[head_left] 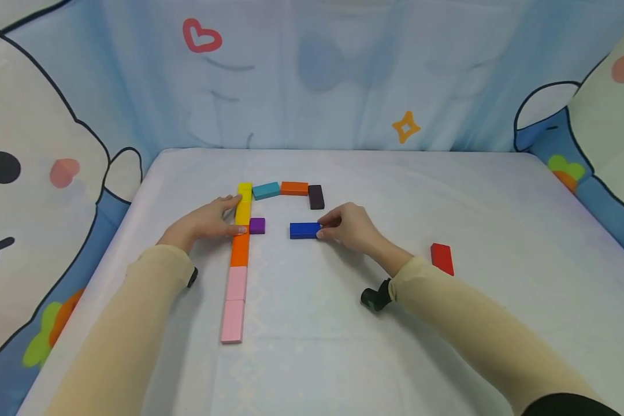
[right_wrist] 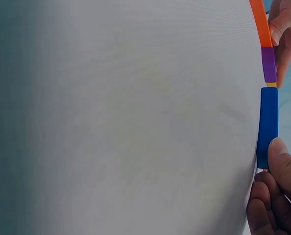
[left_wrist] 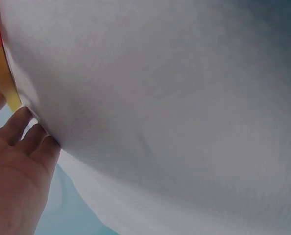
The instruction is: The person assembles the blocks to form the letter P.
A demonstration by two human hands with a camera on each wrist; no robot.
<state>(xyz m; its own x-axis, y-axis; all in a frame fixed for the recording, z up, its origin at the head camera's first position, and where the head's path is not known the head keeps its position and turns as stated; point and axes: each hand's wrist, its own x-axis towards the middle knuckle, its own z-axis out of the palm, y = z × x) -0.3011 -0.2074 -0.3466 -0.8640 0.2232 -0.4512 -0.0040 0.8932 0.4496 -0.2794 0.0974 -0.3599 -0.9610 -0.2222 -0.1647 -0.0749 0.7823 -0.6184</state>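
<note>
My right hand (head_left: 349,226) pinches the right end of a blue block (head_left: 304,230) between thumb and fingers, low over the table. In the right wrist view the blue block (right_wrist: 268,127) points toward a small purple block (right_wrist: 268,64). My left hand (head_left: 204,222) rests beside a straight column of blocks, its fingers fairly straight. Its thumb touches the orange block (head_left: 240,248) and a fingertip touches the yellow block (head_left: 242,212). That purple block (head_left: 257,226) sits against the column's right side. Two pink blocks (head_left: 233,320) form the column's near end.
From the column's far end, a teal block (head_left: 266,190), an orange block (head_left: 294,188) and a black block (head_left: 316,197) run rightward. A red block (head_left: 442,259) lies beyond my right forearm. The white table (head_left: 312,364) meets a printed curtain (head_left: 312,75) at the back.
</note>
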